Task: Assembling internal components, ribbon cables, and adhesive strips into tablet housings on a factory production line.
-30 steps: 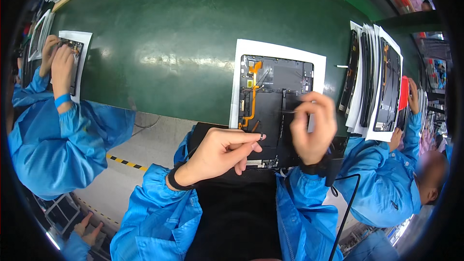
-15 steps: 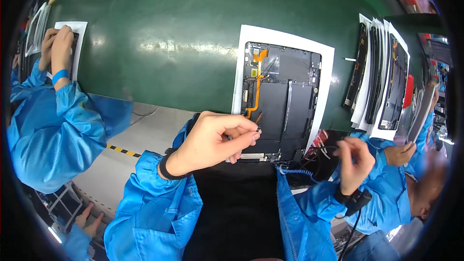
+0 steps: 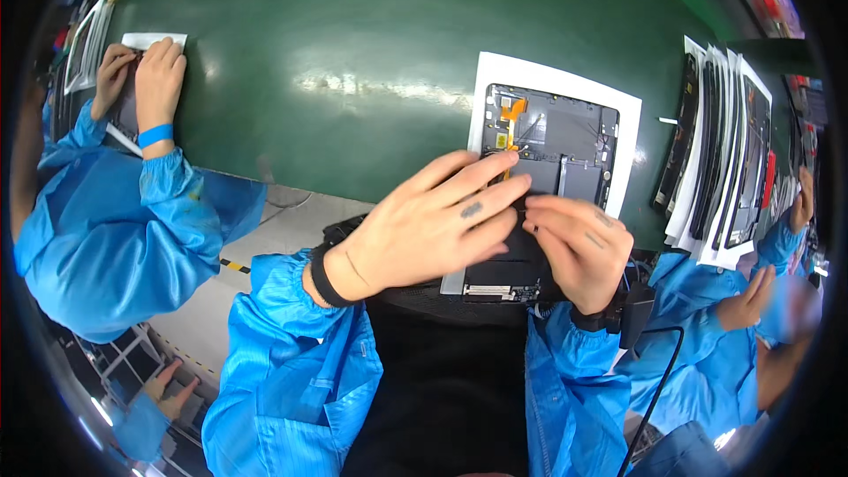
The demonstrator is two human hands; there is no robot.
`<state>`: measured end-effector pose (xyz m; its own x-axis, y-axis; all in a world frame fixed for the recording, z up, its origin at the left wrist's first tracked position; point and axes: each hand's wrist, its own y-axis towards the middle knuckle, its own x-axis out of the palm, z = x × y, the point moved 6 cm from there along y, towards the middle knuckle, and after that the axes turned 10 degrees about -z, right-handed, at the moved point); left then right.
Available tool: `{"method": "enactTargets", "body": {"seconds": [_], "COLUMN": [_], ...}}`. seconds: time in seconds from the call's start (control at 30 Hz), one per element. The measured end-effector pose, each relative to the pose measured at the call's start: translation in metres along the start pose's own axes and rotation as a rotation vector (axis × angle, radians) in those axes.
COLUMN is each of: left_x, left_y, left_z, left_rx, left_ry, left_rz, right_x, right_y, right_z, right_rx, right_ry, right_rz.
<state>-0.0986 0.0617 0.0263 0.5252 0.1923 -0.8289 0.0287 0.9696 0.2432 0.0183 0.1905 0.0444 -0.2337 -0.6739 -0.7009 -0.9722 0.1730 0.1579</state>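
An opened tablet (image 3: 565, 124) with dark inner parts lies on a white sheet (image 3: 625, 150) in front of me. An orange ribbon cable (image 3: 512, 109) runs down its left side, partly under my fingers. My left hand (image 3: 442, 221) is above the tablet's left half, fingers stretched out and apart, its thumb hidden. Just right of those fingertips, my right hand (image 3: 585, 247) is closed in a pinch over the middle of the tablet. A tiny dark piece shows at its fingertips, too small to name. Both wrists wear black bands.
At the right stands a row of tablets (image 3: 751, 159) interleaved with white sheets. On the left a co-worker's hands (image 3: 157, 79) work on another device. More frames (image 3: 86, 49) stand at the far left of the green table (image 3: 353, 26). Another person sits close on my right.
My right hand has come in from the right to the tablet and pinches there. My left hand has moved right and up, its pinch now opened into stretched fingers. The view has shifted slightly.
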Motion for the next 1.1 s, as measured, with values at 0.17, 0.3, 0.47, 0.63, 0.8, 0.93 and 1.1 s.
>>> {"method": "enactTargets", "body": {"seconds": [0.17,0.3,0.47,0.63,0.8,0.93,1.1], "left_x": [0.016,0.016,0.015,0.014,0.015,0.016,0.016], "left_y": [-0.003,0.000,0.000,-0.002,-0.001,0.000,0.003], "left_z": [-0.019,-0.022,-0.025,-0.021,-0.022,-0.022,-0.022], "left_rx": [-0.047,-0.080,-0.072,-0.046,-0.056,-0.075,-0.079], "left_ry": [-0.060,-0.094,-0.097,-0.075,-0.085,-0.094,-0.100], "left_rz": [-0.114,-0.113,-0.124,-0.155,-0.182,-0.208,-0.224], "right_x": [-0.011,-0.009,-0.008,-0.007,-0.007,-0.007,-0.005], "right_y": [0.010,0.019,0.021,0.021,0.022,0.020,0.019], "right_z": [0.022,0.043,0.052,0.051,0.053,0.053,0.055], "right_rx": [0.256,0.223,0.299,0.299,0.297,0.352,0.324], "right_ry": [-0.101,-0.120,-0.046,-0.049,-0.059,-0.066,-0.078], "right_rz": [0.051,0.088,0.103,0.106,0.109,0.081,0.118]}}
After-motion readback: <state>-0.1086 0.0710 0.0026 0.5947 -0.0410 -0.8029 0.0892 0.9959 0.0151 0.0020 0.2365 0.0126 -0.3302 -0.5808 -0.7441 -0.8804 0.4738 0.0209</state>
